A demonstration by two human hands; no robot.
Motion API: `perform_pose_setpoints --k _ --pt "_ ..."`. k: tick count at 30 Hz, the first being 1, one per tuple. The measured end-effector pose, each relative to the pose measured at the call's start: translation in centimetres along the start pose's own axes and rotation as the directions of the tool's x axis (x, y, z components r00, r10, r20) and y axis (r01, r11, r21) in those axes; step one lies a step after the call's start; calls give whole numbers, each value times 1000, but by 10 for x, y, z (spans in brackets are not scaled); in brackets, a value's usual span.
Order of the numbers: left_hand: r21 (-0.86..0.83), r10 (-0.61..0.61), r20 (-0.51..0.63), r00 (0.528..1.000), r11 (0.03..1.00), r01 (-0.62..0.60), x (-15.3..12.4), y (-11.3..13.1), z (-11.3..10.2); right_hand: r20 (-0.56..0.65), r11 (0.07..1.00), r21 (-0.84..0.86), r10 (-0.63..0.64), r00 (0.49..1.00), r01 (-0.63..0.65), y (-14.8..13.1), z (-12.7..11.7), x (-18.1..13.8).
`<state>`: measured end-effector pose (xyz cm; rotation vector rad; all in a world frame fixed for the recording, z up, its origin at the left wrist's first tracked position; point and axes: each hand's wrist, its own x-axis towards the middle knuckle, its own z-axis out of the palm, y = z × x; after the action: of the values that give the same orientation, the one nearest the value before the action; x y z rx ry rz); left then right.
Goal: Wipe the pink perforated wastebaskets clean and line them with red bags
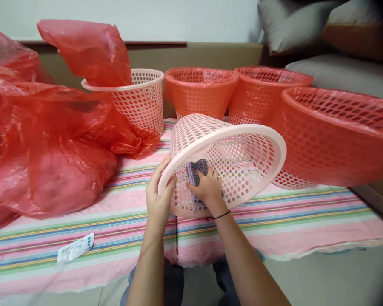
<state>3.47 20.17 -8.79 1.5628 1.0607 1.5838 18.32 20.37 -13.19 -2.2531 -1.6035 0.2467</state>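
A pale pink perforated basket [242,140] lies tilted on its side on the striped cloth, with its mouth facing me. My left hand [158,199] grips its rim at the left, thumb over the edge. Inside the mouth, my right hand [207,187] presses a small grey cloth [196,169] against the inner wall. A thin black band circles my right wrist.
Large red plastic bags [47,140] are heaped at the left. Another pink basket [140,97] holding a red bag stands behind. Three baskets lined with red bags [335,136] stand at the back and right. A white remote [75,248] lies on the striped cloth [306,216]. Grey cushions [338,72] lie at the far right.
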Motion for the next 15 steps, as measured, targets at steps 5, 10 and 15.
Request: perform_pose_setpoints --k 5,10,15 --pt "1 6 5 1000 1000 -6 1 -1 1 -29 996 85 9 1000 -7 3 2 5" --pt "218 229 3 973 950 -224 -3 7 -3 31 647 759 77 997 -74 18 -5 12" --pt "512 845 20 535 451 -731 -21 22 11 224 73 972 10 974 -225 21 -22 3"
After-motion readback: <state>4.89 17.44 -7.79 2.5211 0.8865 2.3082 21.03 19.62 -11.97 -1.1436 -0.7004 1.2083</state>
